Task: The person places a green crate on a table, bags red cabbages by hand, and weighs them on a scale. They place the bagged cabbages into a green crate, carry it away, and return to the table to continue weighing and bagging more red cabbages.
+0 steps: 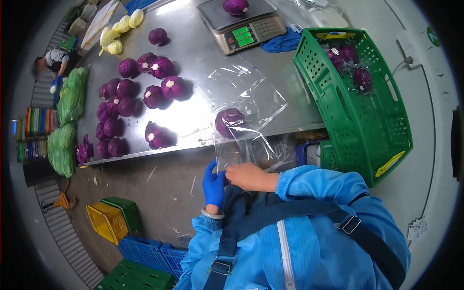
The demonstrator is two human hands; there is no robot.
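Note:
Close in front of my body, my left hand (213,186), in a blue glove, meets my bare right hand (251,177). The fingers of both are closed on the near end of a clear plastic bag (241,151). Beyond them, a red cabbage (228,122) sits at the table's front edge, with clear film lying over part of it. More clear plastic film (244,89) is spread on the metal table (193,116) just behind that cabbage.
Several bare red cabbages (153,135) stand on the table's left half, pale Chinese cabbages (121,25) behind. A digital scale (244,34) carries one red cabbage (235,6). A green crate (357,125) at right holds bagged cabbages (361,79). Another person (55,60) bends at far left.

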